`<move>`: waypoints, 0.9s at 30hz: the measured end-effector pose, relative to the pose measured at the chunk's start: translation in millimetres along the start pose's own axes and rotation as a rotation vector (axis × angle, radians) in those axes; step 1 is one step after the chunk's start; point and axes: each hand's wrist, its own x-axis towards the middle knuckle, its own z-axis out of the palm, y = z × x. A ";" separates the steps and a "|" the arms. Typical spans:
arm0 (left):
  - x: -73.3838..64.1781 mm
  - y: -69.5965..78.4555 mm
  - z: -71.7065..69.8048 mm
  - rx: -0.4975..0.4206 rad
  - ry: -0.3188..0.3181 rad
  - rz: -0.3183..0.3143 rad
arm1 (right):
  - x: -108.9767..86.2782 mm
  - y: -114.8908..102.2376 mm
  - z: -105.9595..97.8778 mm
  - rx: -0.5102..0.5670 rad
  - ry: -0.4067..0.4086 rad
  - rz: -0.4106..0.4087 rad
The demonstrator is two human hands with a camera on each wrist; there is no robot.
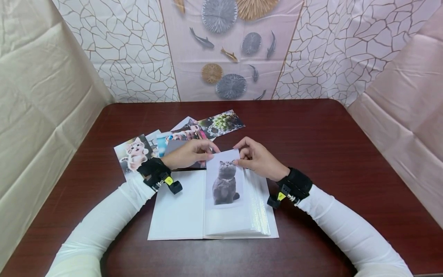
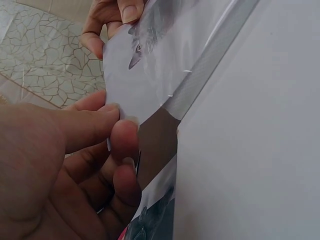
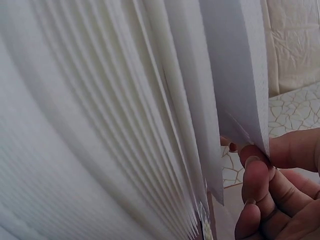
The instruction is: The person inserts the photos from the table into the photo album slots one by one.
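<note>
A photo of a grey cat (image 1: 226, 186) lies over the right-hand page of an open white photo album (image 1: 178, 211). In the left wrist view, clear plastic of the page sleeve (image 2: 200, 35) covers part of the photo. My left hand (image 1: 192, 152) pinches the photo's upper left corner between thumb and fingers. My right hand (image 1: 259, 158) pinches the sleeve page (image 3: 240, 70) near its upper right edge, the thumb beside the cat's head. The album's many other pages (image 3: 100, 115) fan out below that page.
Loose photos lie behind the album: a light kitten (image 1: 133, 154) at the left, a green succulent (image 1: 223, 122) at the back, others overlapping between them. All rest on a dark red-brown table (image 1: 328, 154). Patterned cloth (image 1: 228, 50) hangs behind the table.
</note>
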 end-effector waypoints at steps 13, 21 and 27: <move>-0.8 3.0 0.5 -0.015 -0.032 -0.003 | -0.4 0.3 0.5 0.003 0.007 -0.003; -0.5 3.0 1.5 -0.026 -0.038 0.015 | -0.8 1.6 0.4 -0.020 0.016 -0.022; -0.2 3.1 1.8 -0.017 -0.043 0.023 | -1.1 0.9 0.9 -0.042 0.017 -0.010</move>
